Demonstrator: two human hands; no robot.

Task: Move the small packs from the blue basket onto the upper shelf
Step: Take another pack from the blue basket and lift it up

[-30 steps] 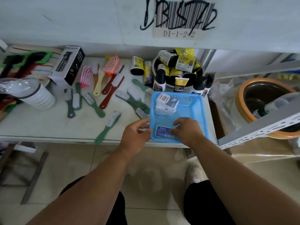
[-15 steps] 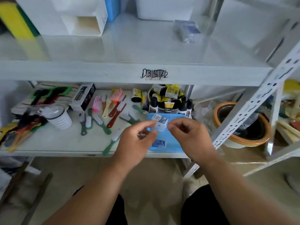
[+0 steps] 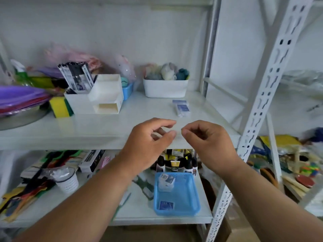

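Hands first: my left hand [image 3: 148,147] and right hand [image 3: 208,145] hang side by side over the front edge of the upper shelf [image 3: 104,126], fingertips nearly meeting. Both are loosely curled, thumb close to forefinger on each. Whether anything sits pinched between them I cannot tell; the gap looks blurred and nothing clear shows there.

On the upper shelf, toward its right side and behind my hands, lie two small packs [image 3: 181,107], white with blue labels, touching each other, just in front of the white bin [image 3: 165,88]. That bin stands at the back of the shelf and holds round grey, white and teal puffs. Left of it stands a white organizer [image 3: 103,96] with black-and-white packets upright in its rear slot, and a yellow-green sponge [image 3: 60,107] leans just beside its left side. Purple plates [image 3: 19,96] are stacked at the shelf's left edge.

Below, the blue basket [image 3: 176,209] rests at the front right corner of the lower shelf [image 3: 139,210]. Inside it, a stack of packs [image 3: 166,181] sits in the far left corner, and one flat blue pack [image 3: 166,205] lies near the front left corner. Bottles [image 3: 174,165] cluster just behind the basket. A clear cup [image 3: 67,179] stands toward that shelf's left.
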